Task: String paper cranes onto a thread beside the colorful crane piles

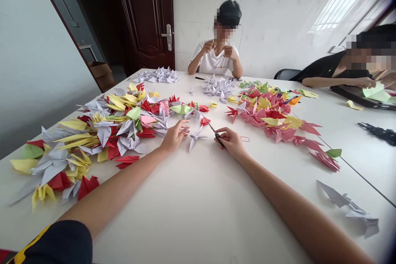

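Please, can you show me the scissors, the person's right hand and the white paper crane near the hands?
The scissors (210, 126): head view, on the blades.
The person's right hand (231, 143): head view, on the back of the hand.
The white paper crane (194, 137): head view, on its body.

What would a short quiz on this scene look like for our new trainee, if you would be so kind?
1. Which holds the scissors: the left hand or the right hand?
2. True or false: a white paper crane lies between the two hands.
3. How many other people sit at the table?

Key: 1. The right hand. 2. True. 3. Two.
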`<state>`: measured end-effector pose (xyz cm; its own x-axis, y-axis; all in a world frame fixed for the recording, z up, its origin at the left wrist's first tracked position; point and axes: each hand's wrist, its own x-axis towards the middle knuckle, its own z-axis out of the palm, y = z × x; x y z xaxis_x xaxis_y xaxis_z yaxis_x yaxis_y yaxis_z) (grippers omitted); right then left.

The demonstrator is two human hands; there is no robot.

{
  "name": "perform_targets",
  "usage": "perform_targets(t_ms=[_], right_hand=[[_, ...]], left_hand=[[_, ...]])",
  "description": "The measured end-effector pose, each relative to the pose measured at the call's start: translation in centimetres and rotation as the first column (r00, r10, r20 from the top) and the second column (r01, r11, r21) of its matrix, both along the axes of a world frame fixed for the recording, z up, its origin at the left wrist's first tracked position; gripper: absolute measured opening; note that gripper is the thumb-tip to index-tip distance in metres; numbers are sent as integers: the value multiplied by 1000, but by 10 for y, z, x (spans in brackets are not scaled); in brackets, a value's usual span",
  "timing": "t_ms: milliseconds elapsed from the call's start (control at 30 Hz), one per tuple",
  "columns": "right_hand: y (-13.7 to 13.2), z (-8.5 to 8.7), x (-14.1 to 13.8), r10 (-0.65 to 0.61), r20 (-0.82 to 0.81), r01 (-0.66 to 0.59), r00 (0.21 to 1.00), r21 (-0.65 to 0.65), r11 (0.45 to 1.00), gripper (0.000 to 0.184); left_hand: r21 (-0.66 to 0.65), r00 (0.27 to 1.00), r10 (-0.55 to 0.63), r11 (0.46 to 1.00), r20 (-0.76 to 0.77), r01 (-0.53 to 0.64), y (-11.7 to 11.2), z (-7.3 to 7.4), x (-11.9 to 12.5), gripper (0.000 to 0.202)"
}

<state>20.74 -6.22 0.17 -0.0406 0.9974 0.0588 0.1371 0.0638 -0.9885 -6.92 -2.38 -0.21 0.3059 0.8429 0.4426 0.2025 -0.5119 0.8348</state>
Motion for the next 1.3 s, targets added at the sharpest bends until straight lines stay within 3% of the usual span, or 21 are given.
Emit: perform_targets(t_ms=[167, 400, 533, 700, 900, 1100, 1300], right_hand=[[-1, 1, 0, 1, 1, -1, 1000, -1, 1000, 50], [1, -2, 1, 4, 3, -4, 1000, 12, 1000, 50], [1, -3, 1, 4, 3, -4, 1000, 0, 1000, 53], [-1, 0, 1, 14, 10, -14, 1000, 6, 1000, 51], [-4, 5, 0, 14, 0, -14, 1000, -10, 1000, 52], [-6, 8, -1, 30, 0, -30, 1000, -26, 999, 52], [-9, 12, 1, 72, -28, -73, 997, -23, 997, 50]], left_hand=[[25, 998, -5, 1000, -62, 6, -1, 1, 1, 35], [83, 955, -163, 979, -246, 188, -7, 11, 1, 42], [51, 935, -176, 978, -307, 201, -5, 8, 2, 36], [-85, 985, -116, 991, -127, 105, 4, 0, 0, 42], [-300, 993, -54, 950, 103, 83, 11, 0, -2, 58], [-384, 979, 2, 920, 204, 78, 9, 5, -2, 67], [-388, 976, 28, 920, 216, 59, 9, 7, -1, 68]])
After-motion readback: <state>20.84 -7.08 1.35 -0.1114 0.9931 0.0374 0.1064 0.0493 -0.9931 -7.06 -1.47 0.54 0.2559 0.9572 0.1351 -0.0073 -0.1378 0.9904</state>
